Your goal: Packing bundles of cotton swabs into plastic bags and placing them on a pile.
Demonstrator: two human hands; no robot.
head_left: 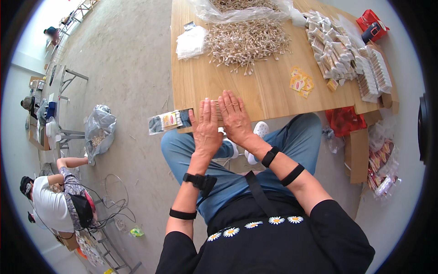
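My left hand (206, 129) and my right hand (234, 117) lie flat side by side at the near edge of a wooden table (273, 93), fingers straight, pressing on a small bundle of cotton swabs (218, 109) that shows between them. A clear packet of swabs with a yellow label (169, 121) sticks out over the table edge just left of my left hand. Farther back lies a loose heap of cotton swabs (246, 43).
Filled packets (335, 52) are stacked at the table's right, with yellow labels (301, 83) nearby and a clear bag of swabs (242, 8) at the back. A plastic bag (99, 130) sits on the floor at left, where another person (54, 201) sits.
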